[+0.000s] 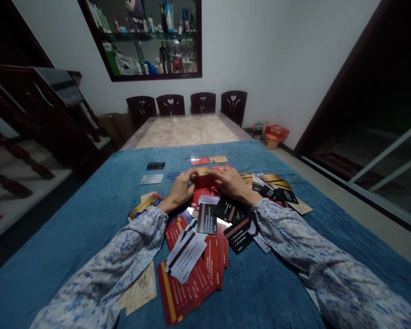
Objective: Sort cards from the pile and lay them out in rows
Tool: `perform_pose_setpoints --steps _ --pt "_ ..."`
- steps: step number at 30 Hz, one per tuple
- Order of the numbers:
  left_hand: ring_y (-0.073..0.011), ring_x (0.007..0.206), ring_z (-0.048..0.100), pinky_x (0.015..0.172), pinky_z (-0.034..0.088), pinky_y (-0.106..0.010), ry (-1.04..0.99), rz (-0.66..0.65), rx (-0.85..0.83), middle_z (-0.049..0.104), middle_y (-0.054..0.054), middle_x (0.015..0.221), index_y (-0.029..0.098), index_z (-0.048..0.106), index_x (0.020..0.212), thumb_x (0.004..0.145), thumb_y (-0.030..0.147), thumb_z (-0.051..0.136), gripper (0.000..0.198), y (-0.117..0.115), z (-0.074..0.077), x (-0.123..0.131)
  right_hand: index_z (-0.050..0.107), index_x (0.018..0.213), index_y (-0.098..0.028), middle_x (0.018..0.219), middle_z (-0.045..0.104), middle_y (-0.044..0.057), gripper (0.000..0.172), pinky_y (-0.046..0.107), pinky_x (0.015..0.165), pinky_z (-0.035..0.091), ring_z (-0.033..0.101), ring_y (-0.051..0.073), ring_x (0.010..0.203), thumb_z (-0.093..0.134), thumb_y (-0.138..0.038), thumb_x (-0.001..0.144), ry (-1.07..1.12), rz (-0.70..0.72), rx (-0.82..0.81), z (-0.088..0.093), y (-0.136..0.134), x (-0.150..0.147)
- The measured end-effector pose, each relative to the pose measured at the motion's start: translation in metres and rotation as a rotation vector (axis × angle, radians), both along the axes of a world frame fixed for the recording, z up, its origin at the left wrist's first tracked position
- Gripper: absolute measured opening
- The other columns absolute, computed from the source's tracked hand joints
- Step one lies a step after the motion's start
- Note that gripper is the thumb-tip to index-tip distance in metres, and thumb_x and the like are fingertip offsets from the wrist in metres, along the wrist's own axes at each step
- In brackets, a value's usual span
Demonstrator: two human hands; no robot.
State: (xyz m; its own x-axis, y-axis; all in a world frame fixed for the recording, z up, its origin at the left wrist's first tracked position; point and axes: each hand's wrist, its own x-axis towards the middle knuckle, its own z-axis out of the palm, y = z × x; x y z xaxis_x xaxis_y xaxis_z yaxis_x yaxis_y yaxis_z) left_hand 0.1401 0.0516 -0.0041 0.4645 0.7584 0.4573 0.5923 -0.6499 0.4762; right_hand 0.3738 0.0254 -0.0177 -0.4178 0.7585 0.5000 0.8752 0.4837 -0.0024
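Between my two hands a red card (204, 181) is held up on its edge, tilted; whether it is one card or a few together I cannot tell. My left hand (181, 188) pinches its left end, and my right hand (233, 183) grips the right end. Below them lies a loose heap of plastic cards: black cards (238, 234) with a stripe, white cards (187, 256) and red cards (192, 292). Just beyond my fingers, a red card (199, 161) and a gold card (218, 159) lie flat, side by side.
A blue cloth (123, 246) covers the near part of the table. Left of my hands lie a black card (156, 166), a silver card (152, 179) and a blue card (173, 177). Gold and black cards (277, 182) are heaped at the right. Several dark chairs (170, 105) stand at the far end.
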Motion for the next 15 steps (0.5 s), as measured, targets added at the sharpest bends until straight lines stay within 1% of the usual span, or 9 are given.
perform_pose_setpoints --steps 3,6,10,15 --pt "-0.0225 0.090 0.067 0.087 0.054 -0.037 0.022 -0.014 0.027 0.073 -0.006 0.093 0.019 0.064 0.109 0.077 0.005 0.055 0.036 0.0019 -0.0026 -0.0003 0.062 0.138 -0.020 0.103 0.074 0.013 0.046 0.037 0.085 0.039 0.059 0.027 0.097 0.064 -0.021 0.091 -0.035 -0.018 -0.031 0.0009 -0.0015 -0.0008" --pt "-0.0229 0.090 0.066 0.088 0.055 -0.039 0.023 -0.038 0.041 0.072 -0.007 0.096 0.019 0.064 0.113 0.077 0.006 0.055 0.039 0.0037 -0.0054 -0.0008 0.058 0.143 -0.021 0.103 0.074 0.013 0.051 0.038 0.086 0.040 0.060 0.028 0.098 0.064 -0.024 0.092 -0.056 -0.021 -0.062 0.0010 -0.0017 -0.0013" --pt "-0.0251 0.093 0.066 0.090 0.055 -0.043 0.035 -0.041 0.040 0.072 -0.011 0.105 0.016 0.061 0.119 0.075 0.005 0.055 0.046 0.0042 -0.0070 -0.0007 0.057 0.145 -0.021 0.107 0.072 0.015 0.051 0.039 0.086 0.041 0.059 0.028 0.102 0.062 -0.024 0.094 -0.060 -0.014 -0.069 0.0002 -0.0002 -0.0016" --pt "-0.0257 0.098 0.066 0.094 0.055 -0.044 0.057 -0.039 0.050 0.072 -0.011 0.110 0.016 0.061 0.121 0.076 0.005 0.054 0.047 0.0038 -0.0051 -0.0003 0.054 0.147 -0.018 0.110 0.070 0.016 0.054 0.038 0.083 0.041 0.056 0.029 0.103 0.061 -0.024 0.094 -0.083 -0.026 -0.072 -0.0001 0.0007 -0.0025"
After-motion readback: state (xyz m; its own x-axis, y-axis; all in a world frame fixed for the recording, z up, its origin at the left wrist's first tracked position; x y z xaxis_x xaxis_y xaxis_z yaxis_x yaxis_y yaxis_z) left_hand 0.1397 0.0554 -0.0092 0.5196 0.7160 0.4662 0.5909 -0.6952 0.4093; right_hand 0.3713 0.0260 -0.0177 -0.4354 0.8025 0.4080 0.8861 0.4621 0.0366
